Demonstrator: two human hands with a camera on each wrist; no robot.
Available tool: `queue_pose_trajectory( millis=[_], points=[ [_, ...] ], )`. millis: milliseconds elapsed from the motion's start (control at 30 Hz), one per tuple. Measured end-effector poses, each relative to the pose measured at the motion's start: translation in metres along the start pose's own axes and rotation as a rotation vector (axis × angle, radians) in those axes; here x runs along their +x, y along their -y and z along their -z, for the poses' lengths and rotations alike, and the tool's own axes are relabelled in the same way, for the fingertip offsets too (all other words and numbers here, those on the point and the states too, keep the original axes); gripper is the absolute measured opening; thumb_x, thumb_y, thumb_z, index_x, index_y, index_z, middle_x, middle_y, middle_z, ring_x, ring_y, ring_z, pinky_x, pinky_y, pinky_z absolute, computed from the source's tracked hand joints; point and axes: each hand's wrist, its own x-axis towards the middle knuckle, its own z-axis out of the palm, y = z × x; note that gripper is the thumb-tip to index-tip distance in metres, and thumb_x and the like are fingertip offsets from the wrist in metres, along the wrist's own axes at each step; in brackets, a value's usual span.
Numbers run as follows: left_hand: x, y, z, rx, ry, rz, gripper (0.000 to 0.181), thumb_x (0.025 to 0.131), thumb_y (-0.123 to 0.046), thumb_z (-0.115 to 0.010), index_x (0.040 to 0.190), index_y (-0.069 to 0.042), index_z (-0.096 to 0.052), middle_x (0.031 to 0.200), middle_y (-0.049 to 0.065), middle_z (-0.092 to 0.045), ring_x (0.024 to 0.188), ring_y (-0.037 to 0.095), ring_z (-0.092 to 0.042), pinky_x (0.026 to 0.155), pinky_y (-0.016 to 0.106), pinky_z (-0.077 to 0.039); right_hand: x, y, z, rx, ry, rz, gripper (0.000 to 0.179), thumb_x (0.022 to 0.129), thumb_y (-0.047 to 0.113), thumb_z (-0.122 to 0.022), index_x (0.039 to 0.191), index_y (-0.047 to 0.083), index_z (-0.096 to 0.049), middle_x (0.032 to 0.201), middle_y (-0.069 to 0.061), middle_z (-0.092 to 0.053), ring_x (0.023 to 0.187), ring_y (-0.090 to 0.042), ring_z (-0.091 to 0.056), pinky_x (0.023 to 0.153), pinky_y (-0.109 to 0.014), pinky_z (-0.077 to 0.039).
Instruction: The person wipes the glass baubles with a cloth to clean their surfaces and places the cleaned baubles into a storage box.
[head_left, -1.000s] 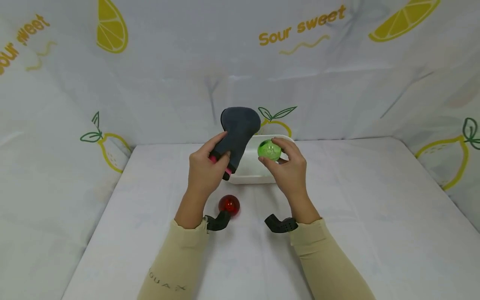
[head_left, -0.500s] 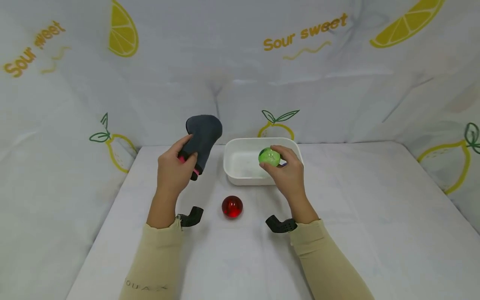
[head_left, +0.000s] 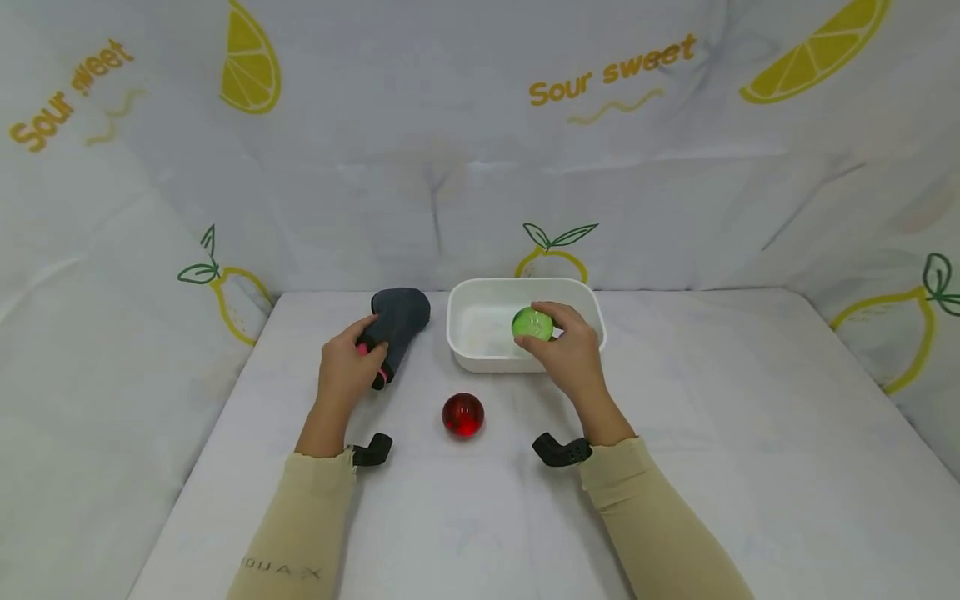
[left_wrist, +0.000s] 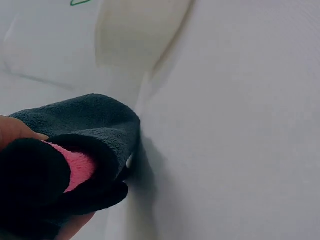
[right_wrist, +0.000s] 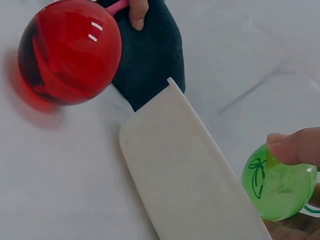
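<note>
At the table's left, my left hand (head_left: 350, 367) pinches a dark grey fuzzy cloth item (head_left: 405, 317) by its narrow end, thumb on the near side. Black trim and a pink inside (left_wrist: 77, 167) show at that end in the left wrist view. Its wide rounded end points away from me, low over the table. My right hand (head_left: 573, 354) holds a clear green ball (head_left: 532, 325) between thumb and fingers, over the white plastic container (head_left: 480, 364). In the right wrist view the green ball (right_wrist: 275, 185) appears beyond the container's wall (right_wrist: 180, 165).
A glossy clear red ball (head_left: 462, 416) sits on the white-covered table (head_left: 735, 417), in front of the container and between my forearms. Behind the table hangs a white curtain (head_left: 375, 125) with lemon prints. Black camera mounts (head_left: 562, 450) stick out from both wrists.
My left hand has carried the grey cloth item left, away from the container, then down toward the table. The green ball in my right hand has sunk slightly over the container.
</note>
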Motion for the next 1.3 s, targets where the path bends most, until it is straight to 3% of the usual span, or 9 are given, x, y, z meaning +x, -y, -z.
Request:
queue_pose_trajectory(
  millis=[200, 433, 600, 767, 1033, 1300],
  points=[
    [0.001, 0.018, -0.009, -0.048, 0.014, 0.013, 0.053, 0.091, -0.025, -0.065, 0.141, -0.014, -0.054, 0.141, 0.016, -0.055, 0.132, 0.033, -0.051, 0.107, 0.050, -0.044, 0.005, -0.004, 0.003, -0.085, 0.029, -0.027, 0.054, 0.078, 0.018, -0.082, 0.128, 0.012, -0.065, 0.134, -0.008, -0.060, 0.118, -0.027, -0.058, 0.095, -0.044, -0.052],
    [0.000, 0.029, -0.015, -0.103, 0.016, 0.009, 0.053, 0.091, -0.028, -0.067, 0.140, -0.012, -0.055, 0.141, 0.013, -0.056, 0.133, 0.030, -0.051, 0.109, 0.048, -0.042, 0.013, -0.006, 0.003, -0.210, 0.153, -0.123, 0.056, 0.080, 0.027, -0.079, 0.132, 0.014, -0.062, 0.139, -0.010, -0.057, 0.125, -0.031, -0.053, 0.101, -0.048, -0.047],
    [0.000, 0.031, -0.015, -0.100, 0.010, 0.005, 0.053, 0.091, -0.030, -0.067, 0.140, -0.013, -0.056, 0.140, 0.013, -0.057, 0.132, 0.030, -0.052, 0.108, 0.049, -0.043, 0.022, -0.004, 0.000, -0.337, 0.253, -0.097, 0.056, 0.081, 0.030, -0.076, 0.131, 0.010, -0.062, 0.136, -0.012, -0.060, 0.130, -0.032, -0.051, 0.107, -0.049, -0.041],
    [0.002, 0.031, -0.016, -0.102, 0.012, 0.009, 0.053, 0.090, -0.029, -0.067, 0.139, -0.012, -0.056, 0.140, 0.012, -0.058, 0.132, 0.030, -0.052, 0.108, 0.048, -0.043, 0.028, -0.004, -0.006, -0.386, 0.323, -0.096, 0.057, 0.080, 0.032, -0.077, 0.129, 0.007, -0.063, 0.132, -0.014, -0.063, 0.125, -0.033, -0.054, 0.105, -0.049, -0.043],
    [0.002, 0.031, -0.017, -0.099, 0.008, 0.000, 0.053, 0.090, -0.030, -0.067, 0.139, -0.012, -0.057, 0.139, 0.012, -0.058, 0.131, 0.030, -0.053, 0.107, 0.048, -0.043, 0.030, -0.005, -0.011, -0.421, 0.352, -0.156, 0.058, 0.083, 0.033, -0.076, 0.132, 0.007, -0.061, 0.133, -0.015, -0.061, 0.119, -0.031, -0.056, 0.101, -0.049, -0.046],
    [0.001, 0.029, -0.016, -0.093, 0.007, 0.007, 0.053, 0.090, -0.029, -0.067, 0.139, -0.012, -0.056, 0.140, 0.013, -0.058, 0.132, 0.030, -0.052, 0.109, 0.048, -0.042, 0.029, -0.001, -0.012, -0.440, 0.386, -0.164, 0.055, 0.089, 0.035, -0.067, 0.138, 0.013, -0.057, 0.141, -0.014, -0.056, 0.132, -0.034, -0.048, 0.108, -0.053, -0.040]
  ],
)
